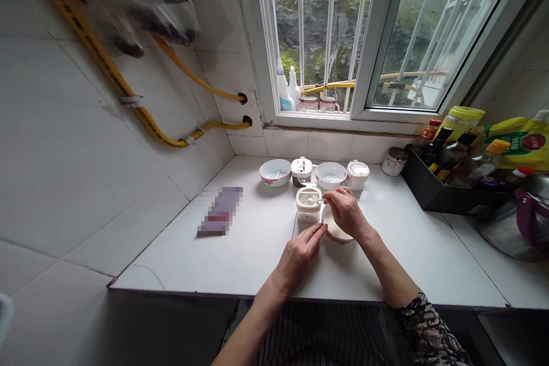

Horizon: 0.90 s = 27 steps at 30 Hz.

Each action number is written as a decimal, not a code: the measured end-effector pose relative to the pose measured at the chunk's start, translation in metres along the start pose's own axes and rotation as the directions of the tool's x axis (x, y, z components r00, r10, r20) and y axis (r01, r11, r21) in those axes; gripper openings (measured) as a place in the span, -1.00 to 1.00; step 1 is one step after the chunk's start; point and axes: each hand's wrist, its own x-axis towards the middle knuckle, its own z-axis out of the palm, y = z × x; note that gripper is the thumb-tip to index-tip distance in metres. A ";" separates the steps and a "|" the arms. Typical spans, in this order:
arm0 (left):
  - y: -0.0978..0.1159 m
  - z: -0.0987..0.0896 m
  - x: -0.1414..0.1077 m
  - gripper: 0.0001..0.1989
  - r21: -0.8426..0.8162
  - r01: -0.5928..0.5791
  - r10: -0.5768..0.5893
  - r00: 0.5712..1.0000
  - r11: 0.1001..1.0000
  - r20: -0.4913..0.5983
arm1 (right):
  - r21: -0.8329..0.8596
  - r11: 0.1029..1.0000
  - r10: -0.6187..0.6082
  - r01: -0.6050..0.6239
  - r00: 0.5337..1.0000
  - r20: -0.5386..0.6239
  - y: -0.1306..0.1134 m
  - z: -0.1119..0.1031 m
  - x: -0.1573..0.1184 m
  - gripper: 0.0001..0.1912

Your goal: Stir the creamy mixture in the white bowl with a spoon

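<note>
Pinched in my right hand (348, 214) is a small white spoon (316, 201), its bowl end at the mouth of an uncapped seasoning jar (309, 213) with pale contents. Just right of that jar stands a bowl (333, 231) with pale contents, partly hidden under my right hand. My left hand (301, 250) has its fingers together and grips the near left rim of this bowl. Behind them, a white bowl (275, 174), a jar with dark contents (301, 172), a second white bowl (331, 176) and a lidded white jar (358, 175) form a row.
A blurred purple packet (220, 211) lies on the white counter (180, 260) at left. To the right, a black box (433, 191) holds several bottles, beside a metal pot (514, 229). A small jar (394, 161) stands near the wall. The barred window (326, 40) is behind.
</note>
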 end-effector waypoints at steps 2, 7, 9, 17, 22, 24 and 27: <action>0.000 0.000 0.000 -0.51 0.002 0.005 -0.005 1.000 1.000 -0.007 | -0.028 0.998 -0.060 0.061 0.998 0.017 0.000 -0.001 0.000 -0.77; 0.001 -0.001 0.000 -0.48 -0.015 0.028 -0.027 1.000 1.000 0.013 | 0.192 0.939 0.320 -0.287 0.932 -0.171 0.000 -0.013 0.002 -0.85; 0.002 -0.001 -0.001 -0.48 -0.020 0.032 -0.032 0.999 0.999 0.021 | 0.349 0.828 0.513 -0.438 0.844 -0.158 0.005 -0.021 0.003 -0.83; 0.001 -0.001 -0.001 -0.46 -0.015 0.033 -0.033 0.999 0.999 0.026 | 0.310 0.718 0.654 -0.623 0.756 0.005 0.026 -0.039 -0.003 -0.89; 0.000 -0.001 -0.001 -0.45 -0.013 0.030 -0.030 0.999 0.999 0.030 | 0.026 0.819 0.573 -0.573 0.820 0.008 0.018 -0.028 -0.005 -0.85; 0.000 -0.001 -0.001 -0.44 -0.014 0.029 -0.028 0.999 0.999 0.029 | 0.024 0.818 0.573 -0.574 0.818 0.049 0.016 -0.024 -0.004 -0.84; 0.000 -0.001 -0.001 -0.45 -0.016 0.029 -0.029 0.999 0.999 0.028 | 0.108 0.767 0.623 -0.633 0.774 0.108 0.016 -0.023 -0.004 -0.84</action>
